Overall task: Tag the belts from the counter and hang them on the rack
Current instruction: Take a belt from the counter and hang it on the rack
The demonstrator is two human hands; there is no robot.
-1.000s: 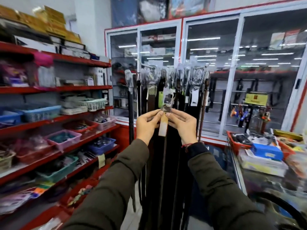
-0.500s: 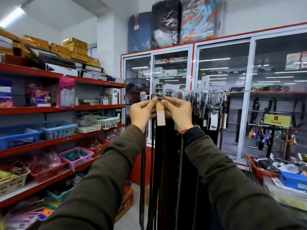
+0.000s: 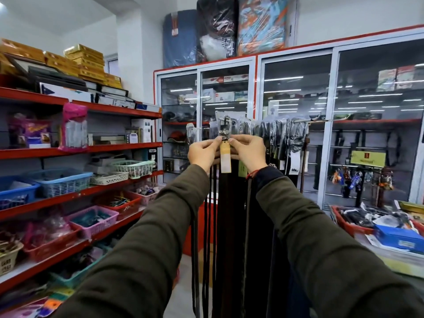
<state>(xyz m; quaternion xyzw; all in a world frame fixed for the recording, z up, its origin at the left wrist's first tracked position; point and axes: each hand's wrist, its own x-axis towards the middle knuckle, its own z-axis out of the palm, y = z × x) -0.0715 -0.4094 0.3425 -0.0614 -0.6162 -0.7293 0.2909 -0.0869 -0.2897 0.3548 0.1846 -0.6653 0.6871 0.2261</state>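
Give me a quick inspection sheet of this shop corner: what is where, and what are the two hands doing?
Surface: counter at lower right, only partly in view.
Job's things: belt held up at its wrapped buckle, pale tag hanging below; rack already carries many wrapped belts.
Clutter: red tray and blue box on the counter; baskets along the red shelves.
Grippers: left hand and right hand both pinch the belt top with their fingers.
Cables: nothing seen.
Surroundings: glass cabinets behind, wrapped suitcases on top.
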